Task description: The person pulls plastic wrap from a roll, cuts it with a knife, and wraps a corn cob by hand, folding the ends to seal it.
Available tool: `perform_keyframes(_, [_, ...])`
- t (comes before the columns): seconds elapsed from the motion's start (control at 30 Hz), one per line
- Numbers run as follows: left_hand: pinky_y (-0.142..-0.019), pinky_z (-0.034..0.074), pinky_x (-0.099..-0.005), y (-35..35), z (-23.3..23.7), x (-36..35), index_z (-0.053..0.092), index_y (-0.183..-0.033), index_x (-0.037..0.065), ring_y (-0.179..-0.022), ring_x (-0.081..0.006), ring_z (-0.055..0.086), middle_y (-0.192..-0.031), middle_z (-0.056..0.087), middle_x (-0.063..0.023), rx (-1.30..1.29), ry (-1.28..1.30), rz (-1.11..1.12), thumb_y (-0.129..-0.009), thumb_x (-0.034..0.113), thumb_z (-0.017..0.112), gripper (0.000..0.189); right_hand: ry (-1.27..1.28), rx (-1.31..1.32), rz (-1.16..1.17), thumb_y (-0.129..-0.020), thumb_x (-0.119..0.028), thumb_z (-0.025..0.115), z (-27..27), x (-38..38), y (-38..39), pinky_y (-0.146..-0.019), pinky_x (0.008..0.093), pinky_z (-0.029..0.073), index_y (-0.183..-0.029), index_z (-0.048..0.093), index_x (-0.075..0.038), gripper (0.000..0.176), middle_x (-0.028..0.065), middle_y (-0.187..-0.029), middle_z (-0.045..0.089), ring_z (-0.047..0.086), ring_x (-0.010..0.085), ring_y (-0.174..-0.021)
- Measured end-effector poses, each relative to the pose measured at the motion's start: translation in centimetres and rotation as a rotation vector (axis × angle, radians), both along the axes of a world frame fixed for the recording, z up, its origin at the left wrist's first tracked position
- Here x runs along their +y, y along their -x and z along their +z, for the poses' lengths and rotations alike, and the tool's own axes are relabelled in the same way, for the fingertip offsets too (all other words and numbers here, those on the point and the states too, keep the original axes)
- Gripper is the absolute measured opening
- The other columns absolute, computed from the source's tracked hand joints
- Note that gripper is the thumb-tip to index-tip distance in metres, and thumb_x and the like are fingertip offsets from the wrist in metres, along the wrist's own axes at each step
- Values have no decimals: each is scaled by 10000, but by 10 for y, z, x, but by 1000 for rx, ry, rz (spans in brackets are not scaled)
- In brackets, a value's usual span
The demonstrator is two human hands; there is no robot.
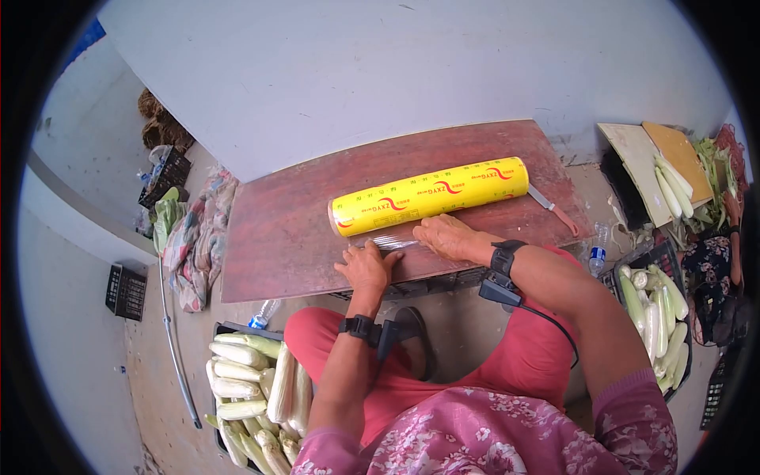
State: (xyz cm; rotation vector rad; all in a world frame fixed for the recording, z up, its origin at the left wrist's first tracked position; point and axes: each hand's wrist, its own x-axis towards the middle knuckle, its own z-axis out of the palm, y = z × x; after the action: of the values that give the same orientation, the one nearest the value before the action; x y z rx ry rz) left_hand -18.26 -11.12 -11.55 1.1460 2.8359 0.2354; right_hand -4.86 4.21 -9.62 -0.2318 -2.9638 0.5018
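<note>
A long yellow roll of cling film (pixel 428 195) lies across a low reddish wooden table (pixel 277 229). A sheet of clear film (pixel 393 243) is pulled from it toward me. My left hand (pixel 366 267) presses flat on the near edge of that film. My right hand (pixel 448 236) lies on the film just beside the roll, fingers spread. What is under the film between my hands is hard to tell. Both wrists carry black bands.
A knife (pixel 552 207) with a red handle lies at the table's right end. Black crates of peeled corn stand at lower left (pixel 253 388) and at right (pixel 657 317). Plastic bottles (pixel 597 257), a patterned cloth (pixel 198 237) and another person's arm (pixel 732 229) at far right.
</note>
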Motion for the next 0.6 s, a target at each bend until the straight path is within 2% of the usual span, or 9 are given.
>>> perform_keyframes(0.23, [-938,333,-609,-2,13,7,644,-1127,24,-1189,-392,497,-1196,579,-266,-118,-17,92,-908,617,460,658,-90,38,106,-858,-137,529,-6,4,-4,-662,454,479,-799,567,-50,112,170,-788,593,616,362,-770])
perform_keyframes(0.33, [-956,328,-618,-4,10,12,630,-1133,2,-1208,-403,486,-1214,571,-272,-78,-19,121,-890,637,476,697,-107,129,148,-845,-144,543,-10,5,-6,-633,451,470,-786,561,-60,104,157,-757,566,606,349,-732])
perform_keyframes(0.5, [-1024,276,-643,-15,15,18,528,-1276,-20,-1296,-450,399,-1321,490,-307,-93,39,160,-827,717,499,864,-149,112,135,-831,-147,547,-9,0,-8,-662,445,497,-806,584,-65,94,155,-809,589,629,342,-766])
perform_keyframes(0.6, [-1045,248,-654,-19,20,24,458,-1343,-37,-1340,-473,334,-1376,425,-332,-135,65,191,-799,750,504,958,-139,159,156,-822,-160,564,-14,-2,-11,-615,452,468,-797,571,-82,81,139,-784,548,588,351,-703])
